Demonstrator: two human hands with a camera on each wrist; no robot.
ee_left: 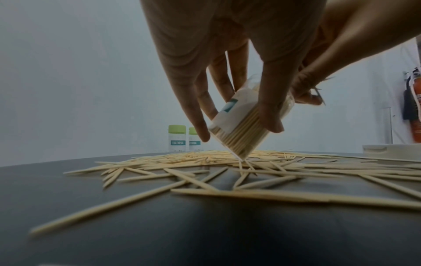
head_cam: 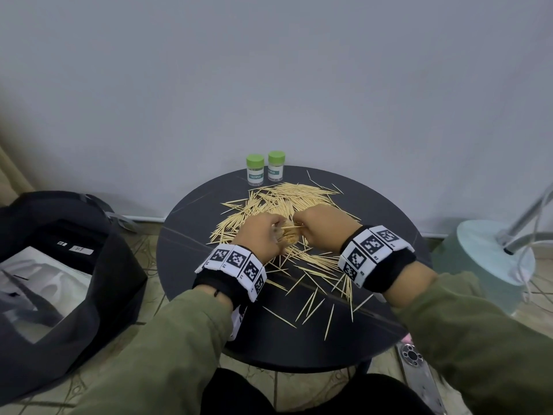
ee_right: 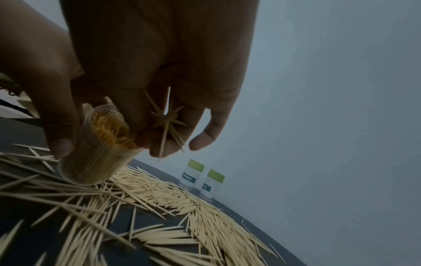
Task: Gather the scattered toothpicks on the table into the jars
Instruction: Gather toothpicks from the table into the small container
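Pale wooden toothpicks [head_cam: 281, 199] lie scattered over the round dark table [head_cam: 185, 265], thickest toward the back. My left hand [head_cam: 263, 235] grips a clear, lidless jar [ee_left: 241, 129], tilted with its bottom edge touching the pile; it is packed with toothpicks. My right hand [head_cam: 317, 226] pinches a small bunch of toothpicks [ee_right: 167, 124] right at the mouth of that jar [ee_right: 100, 151]. Two capped jars with green lids [head_cam: 255, 170] [head_cam: 276, 165] stand upright at the table's far edge.
The grey wall rises directly behind the table. A black bag holding a white box [head_cam: 59, 265] sits on the floor to the left. A pale green lamp base [head_cam: 484, 259] stands to the right. Loose toothpicks also reach the table's near edge.
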